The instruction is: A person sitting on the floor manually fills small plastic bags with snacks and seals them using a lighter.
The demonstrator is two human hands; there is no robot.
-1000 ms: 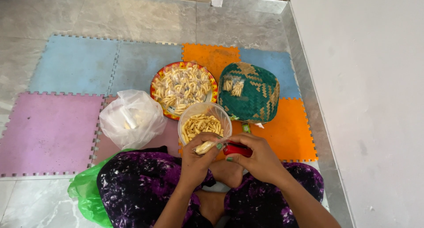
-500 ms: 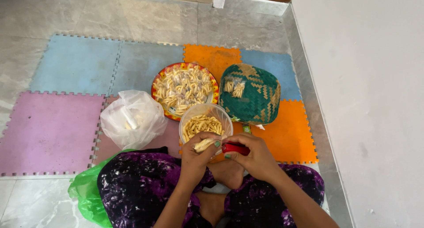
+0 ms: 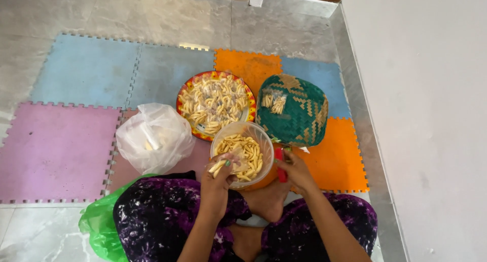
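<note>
My left hand grips a small clear packet of pale snack sticks in front of a clear plastic bowl filled with the same sticks. My right hand holds a small red tool just right of that bowl, over the orange mat tile. Behind the bowl stands a round red and yellow plate piled with filled packets. An upturned green and tan woven basket to its right carries one small packet on top.
Coloured foam mat tiles cover the grey floor. A white plastic bag lies left of the bowl, a green bag by my left knee. A white wall runs along the right. My crossed legs in purple print fill the bottom.
My hands have drawn apart. The left one lifted the packet toward the bowl's near rim, the right one carried the red tool to the bowl's right side. The bowl sits closer to me.
</note>
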